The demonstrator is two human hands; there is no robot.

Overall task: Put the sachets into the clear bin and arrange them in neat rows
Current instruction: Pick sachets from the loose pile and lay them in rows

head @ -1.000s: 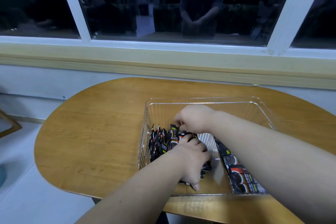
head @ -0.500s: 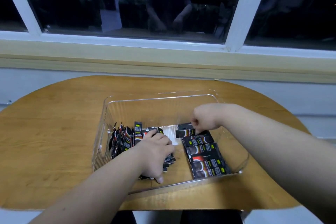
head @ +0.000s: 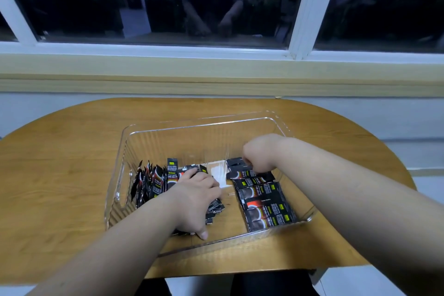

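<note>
As matters stood a second ago: left grip and right grip, both bare hands, were close together over the loose heap.
Change, right grip: it has crossed to the far end of the flat row and is now well apart from the other hand.
Change, left grip: none of note; it stays on the loose heap.
Left grip, state: fingers are bent over the heap and the thumb is stretched along its near side, a broad hold on the heap.
Right grip, state: knuckles are up and the fingers curl down onto the farthest sachet of the row. The fingertips are hidden, so pinching or merely pressing cannot be told.
Sachets, location: every one in view is inside the clear bin, which stands on the worktop.
Sachets, arrangement: an upright bunch leans by the left wall, the heap lies beside it, and the flat row overlaps along the right side.
Meaning for task: in my judgement loading is done and sorting is under way. The right row looks close to tidy; the heap and the bunch still want squaring.
Bin floor: a pale patch lies between heap and row; its nature cannot be determined.
Labels: wrappers are black with a red-and-white cup motif and a small yellow-green tab.
Writing: white characters run along each wrapper but are too small and blurred to read. No brand is legible.
</note>
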